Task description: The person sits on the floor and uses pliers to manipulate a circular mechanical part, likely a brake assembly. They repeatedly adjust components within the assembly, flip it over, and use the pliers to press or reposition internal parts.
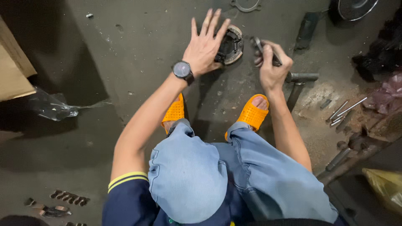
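Observation:
I squat on a dark concrete floor (125, 50) in orange slippers and blue jeans. My left hand (204, 44), with a black wristwatch, presses flat with spread fingers on a round metal part (231, 45) with dark curved pads and a pale rim, lying on the floor. My right hand (271, 67) is closed around a slim metal tool (260, 47) whose tip points at the right side of that part. A grey hammer (298, 82) lies just right of my right hand.
Several bolts and rods (342, 112) lie on the rusty patch at right, with long bars (347, 161) below them. A cardboard box (12, 67) and clear plastic wrap (54, 106) sit at left. Small metal pieces (63, 200) lie bottom left. A gasket (246, 5) rests at top.

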